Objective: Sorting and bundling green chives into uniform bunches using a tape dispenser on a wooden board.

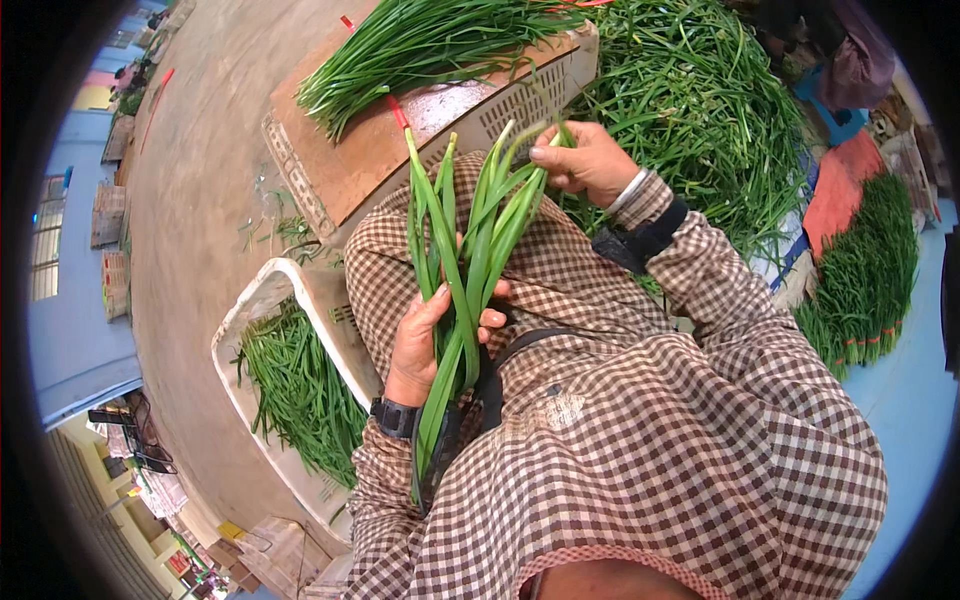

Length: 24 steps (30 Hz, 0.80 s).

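Observation:
My left hand (pixel 415 345) is closed round the lower part of a small bunch of long, flat-leaved garlic chives (pixel 470 290), held over my lap. Their pale stem ends fan out away from me, and the green leaves trail down past my wrist. At the far right end of the bunch, my right hand (pixel 590 165) has thumb and forefinger pinched on a thin green leaf or stem beside the pale ends. Just past the bunch lies a red tie strip (pixel 398 110) at the edge of a board-topped crate (pixel 345 185).
A thick heap of chives (pixel 430 55) lies on the crate's board. To the left stands a white plastic basket (pixel 225 340) with loose chives inside. A large loose pile (pixel 690 120) spreads at the right, past which red-banded bundles (pixel 865 280) lie near another person's sleeve (pixel 862 65).

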Each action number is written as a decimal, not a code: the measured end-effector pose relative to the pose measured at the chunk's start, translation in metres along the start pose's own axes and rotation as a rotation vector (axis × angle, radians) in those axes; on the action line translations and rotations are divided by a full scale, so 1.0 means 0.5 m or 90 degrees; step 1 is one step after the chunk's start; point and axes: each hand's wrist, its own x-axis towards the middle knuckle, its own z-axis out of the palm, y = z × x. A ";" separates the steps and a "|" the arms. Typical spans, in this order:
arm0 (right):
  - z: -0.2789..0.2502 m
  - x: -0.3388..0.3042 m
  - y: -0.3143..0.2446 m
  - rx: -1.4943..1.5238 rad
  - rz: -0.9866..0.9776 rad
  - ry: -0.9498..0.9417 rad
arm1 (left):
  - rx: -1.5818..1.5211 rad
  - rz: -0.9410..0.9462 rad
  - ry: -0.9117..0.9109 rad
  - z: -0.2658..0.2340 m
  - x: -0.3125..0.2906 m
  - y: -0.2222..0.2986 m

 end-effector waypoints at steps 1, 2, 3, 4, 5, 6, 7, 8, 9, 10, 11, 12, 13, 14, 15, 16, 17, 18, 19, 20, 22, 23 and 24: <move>-0.004 0.000 0.010 0.040 0.029 0.011 | 0.005 -0.007 0.009 0.002 0.002 -0.001; -0.006 -0.007 0.016 0.110 0.008 -0.015 | 0.003 -0.004 0.009 0.002 0.003 0.001; -0.019 -0.004 0.021 0.108 0.009 -0.017 | -0.002 -0.004 0.007 0.002 0.005 0.003; -0.030 -0.001 0.022 0.085 0.015 -0.034 | -0.006 -0.006 0.006 0.001 0.005 0.005; -0.040 -0.001 0.023 0.063 0.021 -0.052 | -0.007 -0.006 0.007 -0.002 0.004 0.005; -0.046 -0.011 0.030 0.055 0.025 -0.079 | 0.000 -0.007 -0.003 -0.007 0.002 0.005; -0.057 -0.014 0.032 0.103 0.032 -0.158 | 0.006 -0.008 -0.012 -0.004 0.004 0.003; -0.065 -0.014 0.035 0.094 0.019 -0.159 | 0.066 0.009 0.020 0.004 0.003 0.001; -0.071 -0.014 0.038 0.086 0.005 -0.159 | 0.064 0.009 0.022 0.007 0.002 0.001; -0.075 -0.013 0.037 0.086 0.006 -0.159 | 0.156 0.011 0.041 0.012 0.003 0.003; -0.080 -0.013 0.036 0.075 -0.010 -0.190 | 0.247 0.012 0.061 0.020 0.004 0.006; -0.084 -0.013 0.035 0.064 -0.025 -0.221 | 0.274 0.009 0.092 0.032 0.000 0.004; -0.088 -0.014 0.035 0.065 -0.026 -0.221 | 0.274 0.009 0.092 0.038 0.000 0.004; -0.093 -0.014 0.037 0.087 -0.038 -0.230 | 0.281 0.010 0.111 0.041 0.000 0.003; -0.096 -0.014 0.040 0.109 -0.050 -0.239 | 0.289 0.011 0.130 0.044 0.001 0.002; -0.095 -0.013 0.044 0.141 -0.045 -0.211 | 0.290 0.010 0.127 0.043 0.004 0.000; -0.090 -0.014 0.049 0.139 -0.029 -0.137 | 0.317 0.008 0.121 0.042 0.008 -0.002; -0.081 -0.010 0.060 0.194 0.005 -0.058 | 0.344 0.007 0.115 0.041 0.010 -0.004; -0.078 -0.001 0.076 0.250 0.039 0.018 | 0.347 0.007 0.112 0.044 0.010 -0.004; -0.087 0.005 0.091 0.260 0.082 0.067 | 0.376 0.019 0.107 0.045 0.009 -0.005; -0.097 -0.004 0.094 0.212 0.151 0.111 | 0.411 0.035 0.106 0.050 0.006 -0.007; -0.090 -0.017 0.086 0.182 0.188 0.144 | 0.413 0.035 0.103 0.049 0.006 -0.007; -0.087 -0.025 0.086 0.185 0.201 0.153 | 0.414 0.034 0.099 0.048 0.006 -0.006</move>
